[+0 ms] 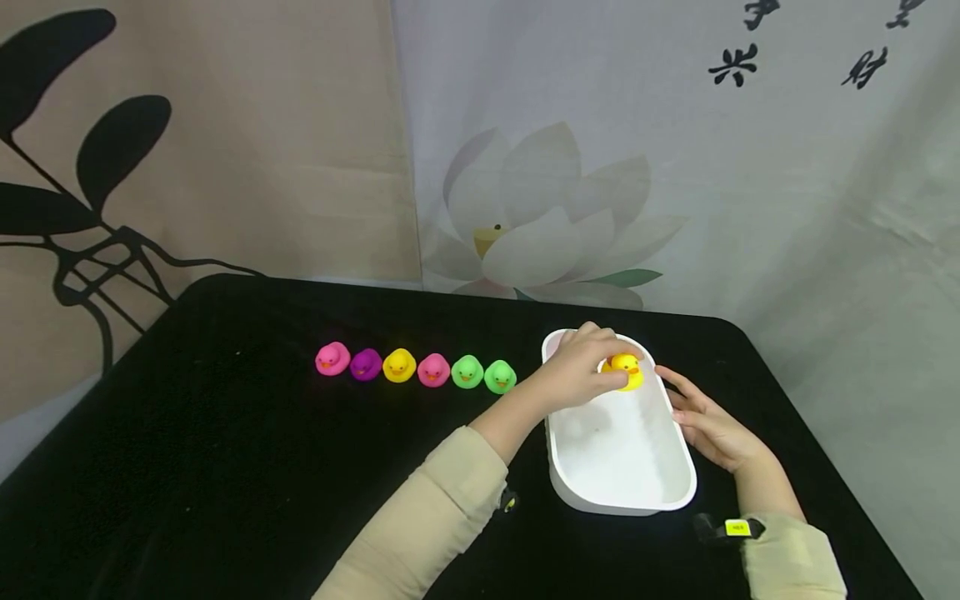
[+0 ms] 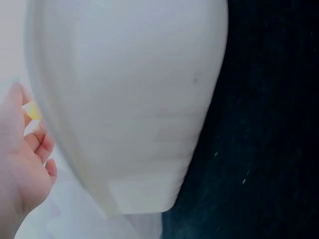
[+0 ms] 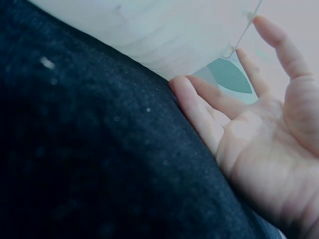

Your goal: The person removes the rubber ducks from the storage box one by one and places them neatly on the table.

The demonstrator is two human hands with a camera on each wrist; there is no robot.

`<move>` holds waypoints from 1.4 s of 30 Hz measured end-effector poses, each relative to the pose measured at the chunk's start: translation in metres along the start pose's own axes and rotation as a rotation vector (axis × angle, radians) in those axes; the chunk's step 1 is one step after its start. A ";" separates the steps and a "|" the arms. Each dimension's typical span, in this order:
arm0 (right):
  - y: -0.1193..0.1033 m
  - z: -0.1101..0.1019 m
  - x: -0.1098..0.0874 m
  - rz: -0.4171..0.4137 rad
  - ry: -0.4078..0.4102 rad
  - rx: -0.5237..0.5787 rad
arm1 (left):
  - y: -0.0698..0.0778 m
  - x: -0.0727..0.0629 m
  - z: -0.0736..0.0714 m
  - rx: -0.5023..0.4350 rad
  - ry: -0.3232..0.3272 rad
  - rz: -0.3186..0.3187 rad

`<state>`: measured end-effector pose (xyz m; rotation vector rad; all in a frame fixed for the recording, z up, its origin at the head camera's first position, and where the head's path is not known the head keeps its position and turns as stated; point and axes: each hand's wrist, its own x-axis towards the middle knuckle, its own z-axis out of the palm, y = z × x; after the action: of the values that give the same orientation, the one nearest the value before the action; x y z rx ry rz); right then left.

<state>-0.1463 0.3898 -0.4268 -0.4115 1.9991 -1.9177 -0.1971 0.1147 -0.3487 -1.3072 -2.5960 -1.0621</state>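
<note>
In the head view my left hand (image 1: 579, 368) pinches a yellow rubber duck (image 1: 630, 375) between thumb and fingers, at the far end of a white plastic tub (image 1: 611, 454). The left wrist view shows a sliver of the yellow duck (image 2: 33, 110) among the fingers, beyond the rim of the tub (image 2: 129, 99). My right hand (image 1: 711, 427) is at the tub's right side, its fingertips touching the wall and rim. Seen from the right wrist, those fingers (image 3: 199, 107) are spread and mostly straight against the tub (image 3: 164, 35).
Left of the tub, several rubber ducks stand in a row: a pink duck (image 1: 332, 358), a purple duck (image 1: 366, 364), a yellow duck (image 1: 399, 365), another pink duck (image 1: 433, 372) and two green ducks (image 1: 467, 372). A black cloth (image 1: 225, 467) covers the table. Printed curtains (image 1: 300, 167) hang behind.
</note>
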 end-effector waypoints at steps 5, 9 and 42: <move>0.000 0.000 0.000 0.006 0.009 0.000 | 0.002 -0.014 -0.017 -0.042 0.049 0.082; 0.001 0.000 -0.001 0.016 0.020 0.008 | 0.003 -0.026 -0.030 -0.056 0.088 0.123; -0.001 0.000 0.000 -0.025 -0.016 0.043 | -0.031 -0.120 -0.133 -0.132 0.214 0.142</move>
<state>-0.1465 0.3901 -0.4260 -0.4406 1.9475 -1.9627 -0.1762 -0.0603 -0.3041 -1.3010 -2.2785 -1.2885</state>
